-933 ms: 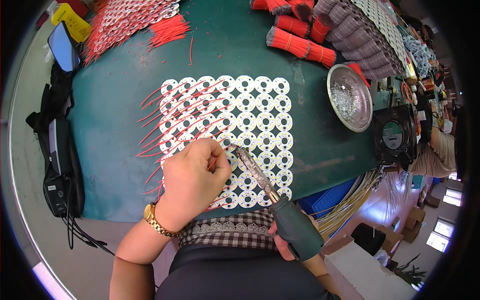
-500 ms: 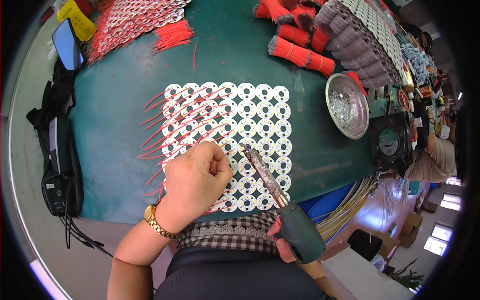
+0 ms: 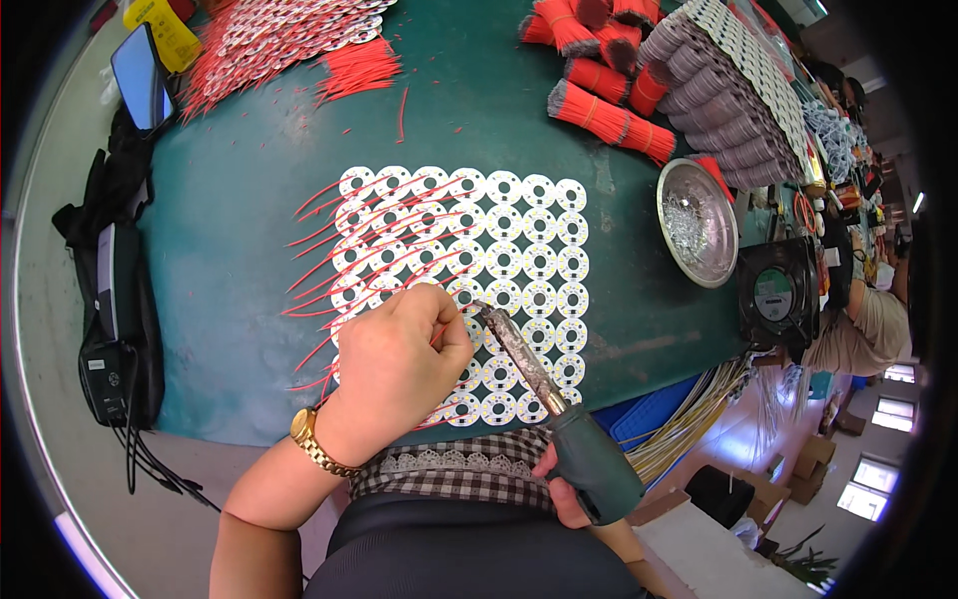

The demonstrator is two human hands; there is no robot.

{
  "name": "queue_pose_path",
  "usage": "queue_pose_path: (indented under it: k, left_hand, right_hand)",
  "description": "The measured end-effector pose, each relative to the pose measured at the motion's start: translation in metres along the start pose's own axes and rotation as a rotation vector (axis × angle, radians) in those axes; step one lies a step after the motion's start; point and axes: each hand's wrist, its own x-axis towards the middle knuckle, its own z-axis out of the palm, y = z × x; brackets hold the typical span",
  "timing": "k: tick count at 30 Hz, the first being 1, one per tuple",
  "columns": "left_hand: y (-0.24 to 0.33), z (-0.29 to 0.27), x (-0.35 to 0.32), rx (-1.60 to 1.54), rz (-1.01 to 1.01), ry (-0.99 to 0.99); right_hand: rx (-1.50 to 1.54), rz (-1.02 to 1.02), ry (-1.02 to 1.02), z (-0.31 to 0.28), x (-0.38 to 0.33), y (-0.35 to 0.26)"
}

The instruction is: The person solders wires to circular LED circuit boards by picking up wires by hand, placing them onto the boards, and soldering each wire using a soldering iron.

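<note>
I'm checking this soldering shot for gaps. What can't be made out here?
- Head view: whatever the left hand pinches is hidden inside its curled fingers.
- Right hand is mostly covered by the soldering iron handle.
- Contact between the iron's tip and the round white boards is too small to tell.

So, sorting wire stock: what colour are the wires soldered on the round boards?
Red wires, clearest in the head view.

Left hand (image 3: 399, 364) curled into a loose fist, fingertips pinched together, forearm angled in from lower left. Right hand (image 3: 564, 489) low, fingers wrapped closed, mostly hidden.
</note>
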Motion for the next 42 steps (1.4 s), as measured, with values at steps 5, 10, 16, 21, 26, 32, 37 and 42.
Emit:
queue_pose_path:
  k: [5, 10, 16, 21, 26, 32, 37, 42]
  left_hand:
    - [0.0, 0.0, 0.0, -0.021, -0.005, 0.0]
    - [-0.001, 0.001, 0.0, -0.011, 0.007, 0.004]
    - [-0.001, -0.001, 0.001, -0.014, -0.003, -0.018]
    - [-0.002, 0.002, 0.0, -0.035, 0.014, 0.002]
    - [0.003, -0.01, -0.001, 0.098, 0.053, -0.07]
    - [0.012, -0.028, 0.014, 0.203, 0.256, -0.085]
    - [-0.005, -0.024, 0.012, 0.386, 0.359, -0.387]
    - [-0.015, -0.061, 0.011, 0.296, 0.376, -0.585]
  right_hand:
    - [0.102, -0.035, -0.003, 0.0, 0.001, -0.002]
    - [0.49, 0.224, 0.114, 0.002, 0.004, -0.024]
    - [0.617, 0.309, 0.05, -0.007, -0.007, -0.013]
    - [0.559, 0.234, -0.081, -0.014, -0.004, -0.003]
    - [0.448, -0.017, 0.14, 0.002, -0.002, 0.016]
    - [0.703, -0.012, 0.203, -0.015, 0.029, -0.016]
    - [0.995, 0.061, 0.205, -0.026, 0.056, -0.029]
    - [0.981, 0.022, 0.21, -0.031, 0.07, -0.035]
